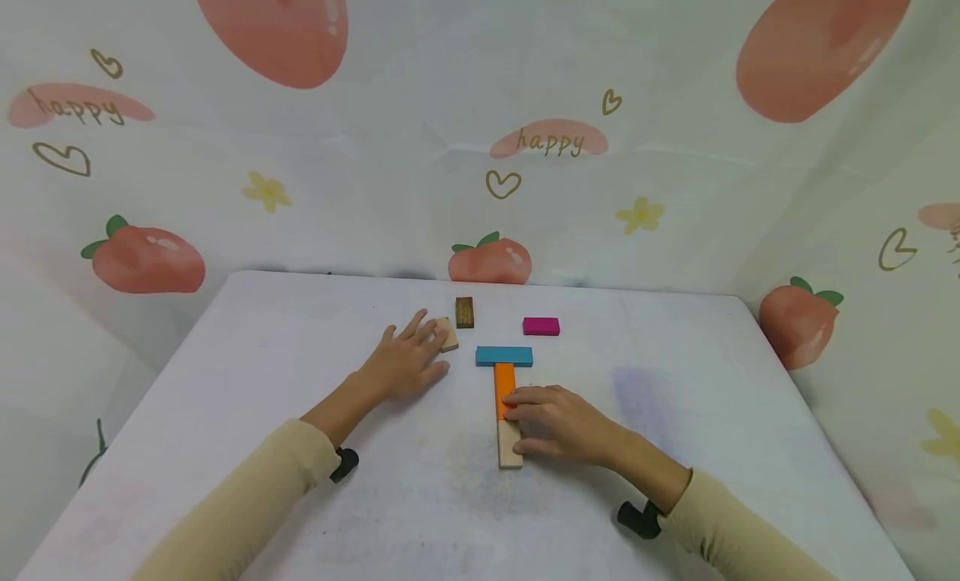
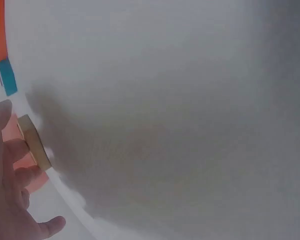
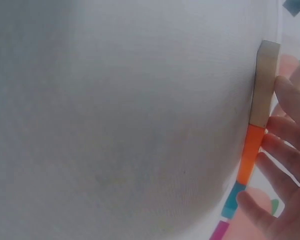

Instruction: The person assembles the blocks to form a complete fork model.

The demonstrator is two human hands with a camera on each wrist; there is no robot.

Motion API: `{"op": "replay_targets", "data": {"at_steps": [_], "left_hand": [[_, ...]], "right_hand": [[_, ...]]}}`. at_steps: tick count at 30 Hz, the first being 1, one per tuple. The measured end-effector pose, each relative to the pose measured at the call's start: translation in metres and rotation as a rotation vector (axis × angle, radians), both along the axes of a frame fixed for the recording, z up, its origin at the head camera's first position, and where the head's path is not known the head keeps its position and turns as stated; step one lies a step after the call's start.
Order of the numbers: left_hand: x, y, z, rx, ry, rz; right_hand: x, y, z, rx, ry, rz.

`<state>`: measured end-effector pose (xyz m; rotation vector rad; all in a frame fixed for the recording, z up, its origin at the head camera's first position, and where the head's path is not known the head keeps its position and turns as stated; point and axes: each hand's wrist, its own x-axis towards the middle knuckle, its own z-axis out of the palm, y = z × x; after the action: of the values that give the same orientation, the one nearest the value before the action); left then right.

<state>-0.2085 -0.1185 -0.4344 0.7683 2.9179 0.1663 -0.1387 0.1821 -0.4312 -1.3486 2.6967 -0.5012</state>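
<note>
1. Your left hand [image 1: 405, 363] has its grip spread, fingertips touching a small pale wooden block [image 1: 450, 338] on the white tabletop [image 1: 300, 339].
2. Your right hand [image 1: 566, 423] has its grip spread too, fingers touching a bright orange rectangular block [image 1: 504, 381] and thumb at a rectangular beige wooden block [image 1: 509, 448], set end to end.
3. A teal rectangular block [image 1: 504, 357] lies crosswise at the orange one's far end.
4. Beyond lie dark-brown [image 1: 465, 313] and magenta blocks [image 1: 541, 326].

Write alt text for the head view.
A person's right hand touches a T of blocks on a white table: blue block across, orange block and wooden block as stem. The left hand touches another wooden block; brown block and pink block lie beyond the T.
</note>
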Motion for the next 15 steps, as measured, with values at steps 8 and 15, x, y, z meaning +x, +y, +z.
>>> {"op": "replay_targets", "data": {"at_steps": [8,15], "left_hand": [[0.0029,0.0063,0.002,0.038,0.016,-0.031],[0.0009,0.0021,0.0082,0.074,-0.054,-0.07]], "right_hand": [[-0.001,0.0004,-0.0019,-0.017,0.021,0.013],[-0.0008,0.0004,-0.0006,-0.011,0.013,0.008]]}}
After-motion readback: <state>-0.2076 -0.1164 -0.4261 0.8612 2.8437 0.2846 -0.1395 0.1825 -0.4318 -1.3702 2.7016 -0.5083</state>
